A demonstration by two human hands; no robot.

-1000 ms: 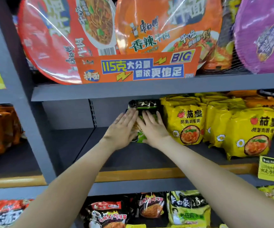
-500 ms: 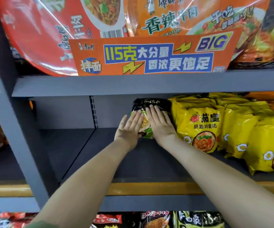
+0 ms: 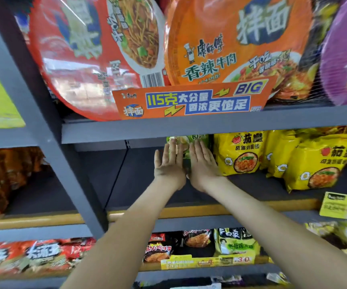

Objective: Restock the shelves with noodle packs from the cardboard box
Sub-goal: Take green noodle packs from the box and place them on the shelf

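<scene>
A green and black noodle pack [image 3: 186, 147] stands at the back of the middle shelf [image 3: 126, 184], just left of the yellow packs [image 3: 241, 155]. My left hand [image 3: 168, 163] and my right hand [image 3: 202, 163] lie flat against its front with straight fingers, side by side. The hands cover most of the pack, and its top is hidden under the shelf above. The cardboard box is not in view.
Big round noodle bowls [image 3: 220, 44] and an orange sign [image 3: 191, 100] fill the shelf above. A grey upright post [image 3: 49, 142] stands to the left. The middle shelf is bare left of the pack. More packs [image 3: 199, 245] sit on the shelf below. A yellow price tag [image 3: 341, 205] hangs at right.
Both hands have pushed the pack further back into the shelf. My view has tilted, so the shelf above now covers the pack's top.
</scene>
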